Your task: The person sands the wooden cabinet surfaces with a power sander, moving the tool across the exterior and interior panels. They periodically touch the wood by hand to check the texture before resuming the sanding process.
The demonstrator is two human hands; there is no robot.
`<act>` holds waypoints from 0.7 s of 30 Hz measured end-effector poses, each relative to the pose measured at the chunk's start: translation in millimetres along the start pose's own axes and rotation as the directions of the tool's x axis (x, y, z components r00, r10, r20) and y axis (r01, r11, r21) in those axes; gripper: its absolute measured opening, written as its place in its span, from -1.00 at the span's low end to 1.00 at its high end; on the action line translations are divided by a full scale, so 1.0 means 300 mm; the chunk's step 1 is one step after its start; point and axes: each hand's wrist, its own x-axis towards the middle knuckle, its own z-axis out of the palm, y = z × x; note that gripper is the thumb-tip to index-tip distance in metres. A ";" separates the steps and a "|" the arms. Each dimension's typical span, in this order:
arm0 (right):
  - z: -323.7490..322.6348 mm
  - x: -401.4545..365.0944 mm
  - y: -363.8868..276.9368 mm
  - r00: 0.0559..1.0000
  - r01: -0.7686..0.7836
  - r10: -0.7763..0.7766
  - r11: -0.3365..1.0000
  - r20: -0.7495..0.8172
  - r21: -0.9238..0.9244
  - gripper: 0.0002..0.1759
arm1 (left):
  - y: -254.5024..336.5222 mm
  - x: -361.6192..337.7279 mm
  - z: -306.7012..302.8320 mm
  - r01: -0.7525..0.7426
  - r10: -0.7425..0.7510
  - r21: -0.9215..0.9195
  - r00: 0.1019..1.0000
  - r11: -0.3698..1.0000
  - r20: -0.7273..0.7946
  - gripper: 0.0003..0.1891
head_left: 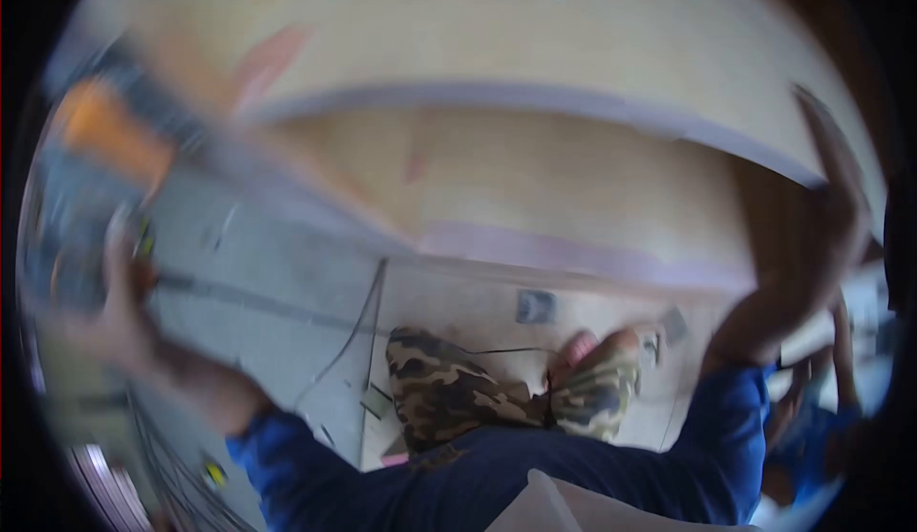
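Note:
At the far left, my left hand (122, 308), smeared by motion, is closed round a corded tool (145, 245). A bit of yellow and black shows past my fingers; the rest of the tool is hidden. Its dark cord (258, 303) runs right, toward my legs. My right hand (841, 174) is raised at the right end of a large pale wooden cabinet or box frame (573, 183), fingers stretched out along its edge. The cabinet's long front edge (458, 95) curves across the view, with an open recess below it.
An orange and grey blurred object (110, 136) stands at upper left. My camouflage trousers (458, 379) are below, with a small dark square piece (536, 307) on the floor ahead. Cables (167, 456) lie at lower left. Another person in blue (812, 451) is close on the right.

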 end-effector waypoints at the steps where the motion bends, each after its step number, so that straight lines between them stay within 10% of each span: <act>1: -0.037 0.010 0.046 0.993 0.064 -0.050 0.989 0.104 -0.134 -0.34 | 0.072 -0.041 0.054 -0.329 0.346 0.160 0.933 0.931 -0.095 -0.17; 7: -0.018 -0.006 0.096 0.997 0.037 -0.009 0.915 0.070 -0.402 -0.29 | -0.156 -0.283 0.140 -0.381 0.378 -0.230 0.924 0.896 -0.056 -0.01; 13: -0.014 0.035 0.049 1.000 -0.009 0.004 0.950 -0.017 -0.314 -0.28 | -0.128 -0.306 0.152 -0.675 0.675 0.010 0.738 0.738 -0.001 0.00; 15: 0.006 0.026 0.059 0.997 0.076 -0.075 0.943 0.015 -0.324 -0.32 | -0.137 -0.276 0.168 -0.481 0.480 -0.148 0.876 0.864 -0.044 0.00; 21: 0.030 0.030 0.017 0.999 0.017 -0.030 0.949 -0.036 -0.315 -0.36 | 0.012 0.028 0.086 -0.516 0.509 0.035 0.830 0.856 -0.228 -0.07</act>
